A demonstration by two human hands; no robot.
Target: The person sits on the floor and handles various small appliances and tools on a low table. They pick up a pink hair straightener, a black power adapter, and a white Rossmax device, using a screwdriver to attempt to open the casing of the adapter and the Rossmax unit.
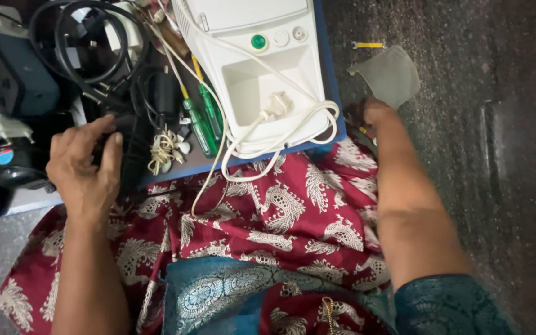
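Head view, looking down over a lap covered in red patterned cloth [293, 217]. The left hand [85, 167] is seen from the back, fingers curled loosely over a black object [128, 146] lying at its fingertips; whether the object is truly gripped cannot be told. Just beyond those fingertips a bundle of pale cord [164, 150] is laid, and past it two green screwdrivers [205, 121] are set side by side. Above the left hand, coils of black cable [88, 40] are heaped. The right hand [373, 115] is lowered to the dark floor [491, 155] at the corner of a blue tray [336, 105]; its fingers are hidden, so their state cannot be told. A grey cloth piece [391, 75] is seen just beyond the right hand, and a small yellow-handled tool [367, 44] further out. Between the two hands, a white appliance [262, 62] is rested on the tray, its white cord [249, 155] looped over the near edge onto the cloth.
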